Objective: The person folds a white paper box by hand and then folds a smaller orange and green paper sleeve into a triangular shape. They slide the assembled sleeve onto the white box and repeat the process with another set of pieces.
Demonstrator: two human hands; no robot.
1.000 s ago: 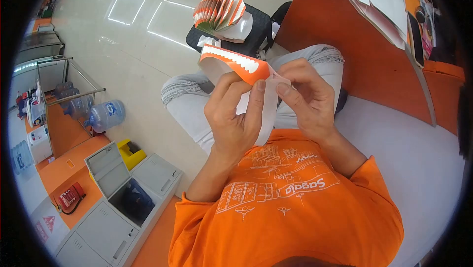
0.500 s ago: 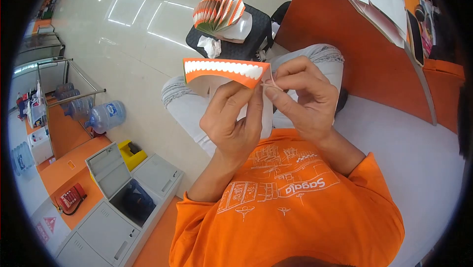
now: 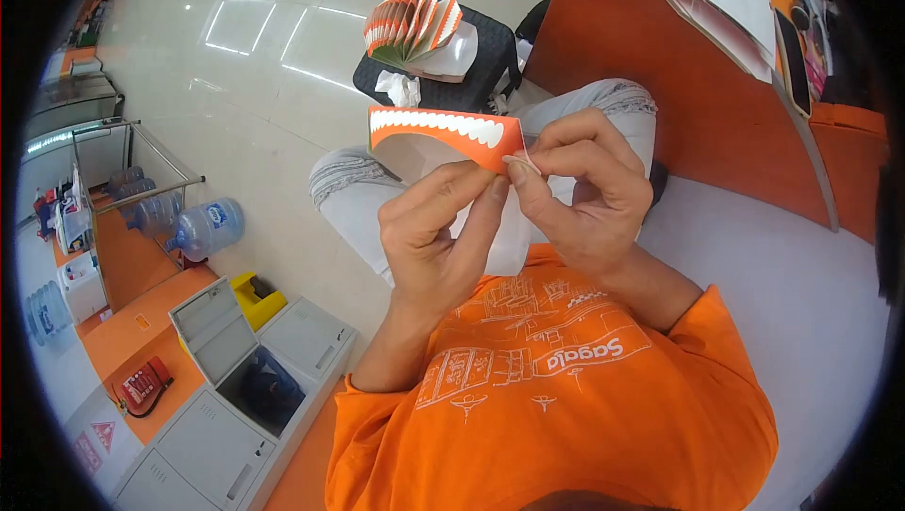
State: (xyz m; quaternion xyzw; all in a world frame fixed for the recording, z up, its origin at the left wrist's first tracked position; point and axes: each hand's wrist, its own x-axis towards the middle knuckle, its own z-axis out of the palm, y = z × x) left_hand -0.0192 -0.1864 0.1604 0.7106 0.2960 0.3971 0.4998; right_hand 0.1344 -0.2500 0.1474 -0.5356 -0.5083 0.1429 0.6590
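Note:
Held over my lap is a curved orange paper piece (image 3: 443, 127) with a row of white scallops printed along it. My left hand (image 3: 436, 223) pinches its lower right corner between thumb and fingers. Right beside that corner, my right hand (image 3: 592, 181) is closed in a pinch on a small whitish strip (image 3: 521, 163) at the paper's right edge. Beyond my knees, a fanned stack of similar orange and white folded papers (image 3: 412, 28) rests on a black bag (image 3: 443, 94), next to a crumpled white tissue (image 3: 399, 89).
To the right stands a reddish-brown panel (image 3: 603, 49), with a phone (image 3: 792, 63) on the desk above it. Large water bottles (image 3: 209, 228) lie at the left. Grey lockers (image 3: 203, 445), one with its lid raised, and a fire extinguisher (image 3: 143, 387) are at lower left.
The paper's left end has swung a little to the right and its band bows more. My right fingers have shifted slightly, and the strip now lies across the corner by my thumb.

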